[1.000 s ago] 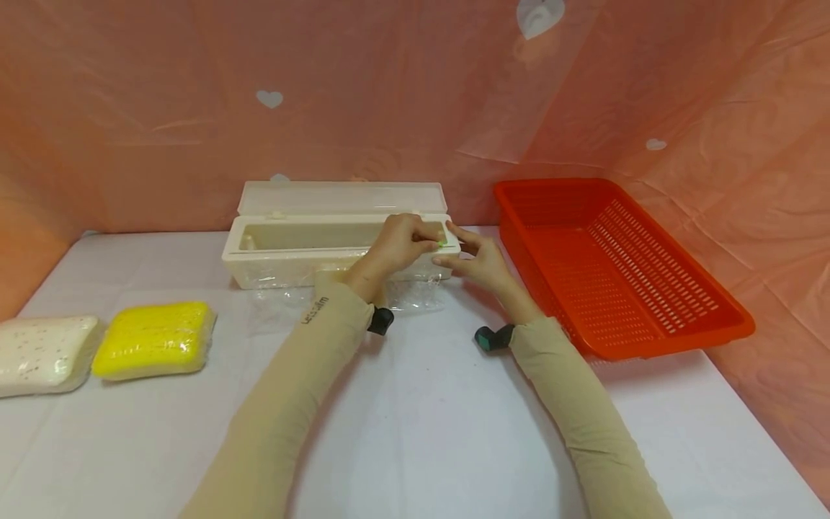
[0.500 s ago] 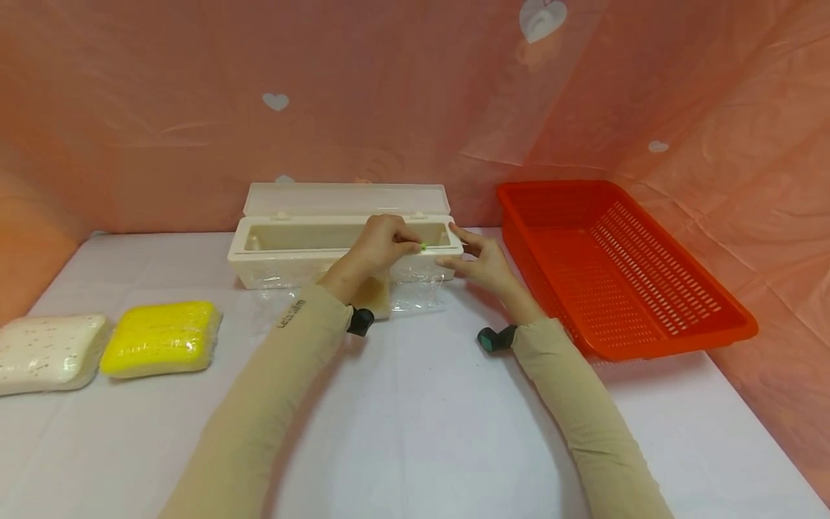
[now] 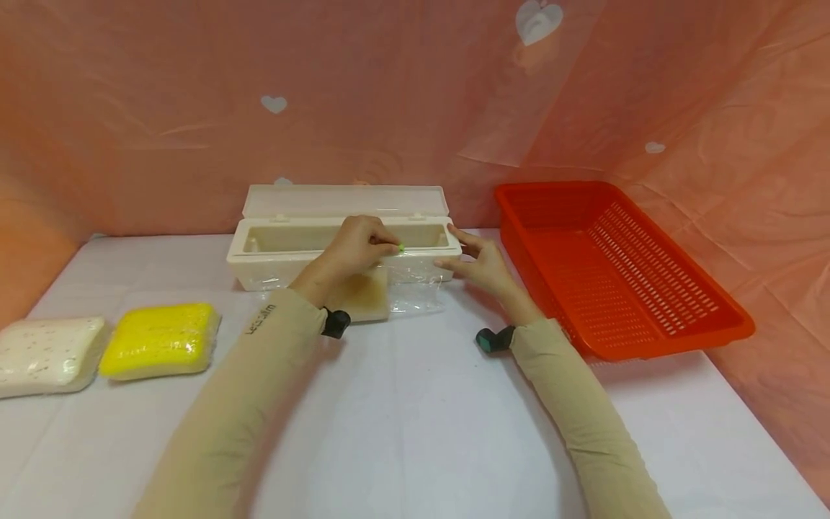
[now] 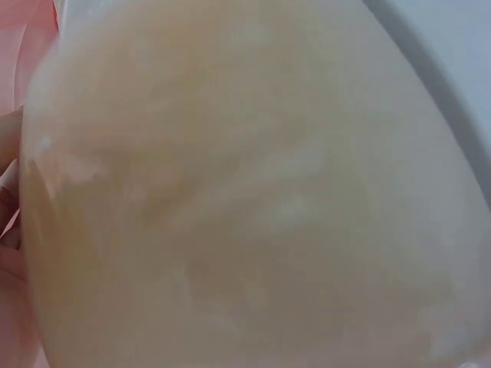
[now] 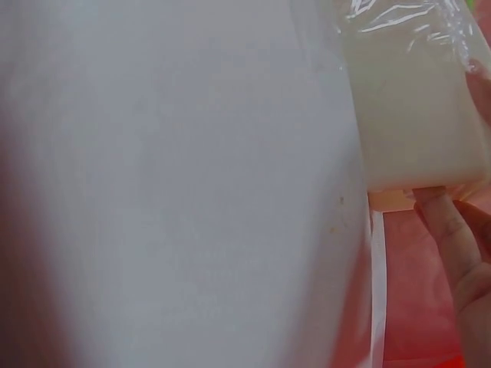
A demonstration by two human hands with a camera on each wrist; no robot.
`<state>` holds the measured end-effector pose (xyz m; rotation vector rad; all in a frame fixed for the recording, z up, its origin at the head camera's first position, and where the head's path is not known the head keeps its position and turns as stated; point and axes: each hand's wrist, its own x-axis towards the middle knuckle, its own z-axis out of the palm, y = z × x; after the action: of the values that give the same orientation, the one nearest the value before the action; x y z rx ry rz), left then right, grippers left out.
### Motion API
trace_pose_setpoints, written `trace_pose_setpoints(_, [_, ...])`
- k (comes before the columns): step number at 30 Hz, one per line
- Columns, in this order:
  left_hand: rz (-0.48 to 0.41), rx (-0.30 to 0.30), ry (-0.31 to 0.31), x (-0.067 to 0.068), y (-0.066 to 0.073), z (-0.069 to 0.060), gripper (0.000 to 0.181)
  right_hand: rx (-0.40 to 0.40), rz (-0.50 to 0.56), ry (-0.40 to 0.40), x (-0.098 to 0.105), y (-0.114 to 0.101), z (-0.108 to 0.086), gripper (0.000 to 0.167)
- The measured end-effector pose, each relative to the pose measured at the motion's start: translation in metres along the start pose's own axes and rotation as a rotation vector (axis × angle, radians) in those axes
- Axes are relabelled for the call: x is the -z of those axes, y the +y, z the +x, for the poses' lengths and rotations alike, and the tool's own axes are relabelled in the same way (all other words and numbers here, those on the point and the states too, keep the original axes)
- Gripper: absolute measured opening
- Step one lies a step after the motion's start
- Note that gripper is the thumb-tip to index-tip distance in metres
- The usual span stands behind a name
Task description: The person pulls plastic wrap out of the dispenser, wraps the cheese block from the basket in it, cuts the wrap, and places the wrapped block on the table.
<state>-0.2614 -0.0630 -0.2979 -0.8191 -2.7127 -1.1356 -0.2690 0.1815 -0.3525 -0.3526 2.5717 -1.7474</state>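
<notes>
A long cream cling film dispenser (image 3: 259, 272) stands on the table with its lid (image 3: 344, 200) raised. My left hand (image 3: 353, 244) pinches a small green slide cutter (image 3: 401, 248) at the dispenser's front edge, near the middle. My right hand (image 3: 483, 265) grips the dispenser's right end, thumb on the front and fingers round the side. Clear cling film (image 3: 418, 294) hangs down the front onto the table. Partly behind my left wrist lies a tan block (image 3: 368, 294) against the film; the same block (image 4: 253, 192) fills the left wrist view, its surface glossy.
Film-wrapped on the left lie a yellow block (image 3: 161, 339) and a white speckled block (image 3: 48, 355). A red slotted basket (image 3: 541, 288) stands right of my right hand. An orange cloth (image 3: 389, 94) with white hearts hangs behind the table.
My left hand has slid left along the dispenser's front edge with the green cutter, showing more of the tan block. My right hand has kept its place on the right end.
</notes>
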Motion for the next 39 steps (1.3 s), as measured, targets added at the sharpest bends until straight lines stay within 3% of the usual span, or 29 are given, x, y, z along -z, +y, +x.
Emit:
trace_pose_setpoints(20, [0.047, 0.081, 0.002, 0.036, -0.021, -0.030, 0.016, 0.022, -0.022, 0.015, 0.001, 0.001, 0.000, 0.074])
trace_pose_setpoints(29, [0.069, 0.039, 0.006, 0.049, -0.030, -0.041, 0.016, 0.029, -0.032, 0.002, -0.002, -0.004, -0.001, 0.073])
trace_pose_setpoints(39, [0.143, 0.101, 0.006, 0.076, -0.041, -0.064, 0.017, 0.019, -0.007, 0.013, 0.000, 0.000, 0.000, 0.074])
